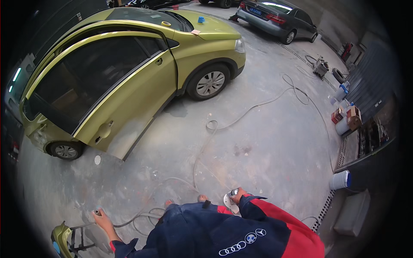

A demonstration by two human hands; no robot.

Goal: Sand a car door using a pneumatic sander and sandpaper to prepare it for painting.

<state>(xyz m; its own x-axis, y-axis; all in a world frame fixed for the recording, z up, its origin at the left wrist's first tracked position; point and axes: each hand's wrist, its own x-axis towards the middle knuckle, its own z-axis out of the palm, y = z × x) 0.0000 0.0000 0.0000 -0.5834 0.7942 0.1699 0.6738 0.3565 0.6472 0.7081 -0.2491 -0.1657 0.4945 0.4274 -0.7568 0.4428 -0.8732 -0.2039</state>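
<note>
My left hand, low at the left, is closed round a short, dark air hose coupling whose round end points up. Next to it a yellow-green car part rests on a dark metal stand. In my right hand, in front of my body, is a sander with a round, pale pad; part of its body is hidden by the fingers. A grey hose winds over the floor towards my feet, and its link to either hand is not clear.
Ahead on the left stands a yellow-green car with its front door open. A dark grey sedan is at the back. Buckets, boxes and a wheeled machine line the right side, beside a drain grate.
</note>
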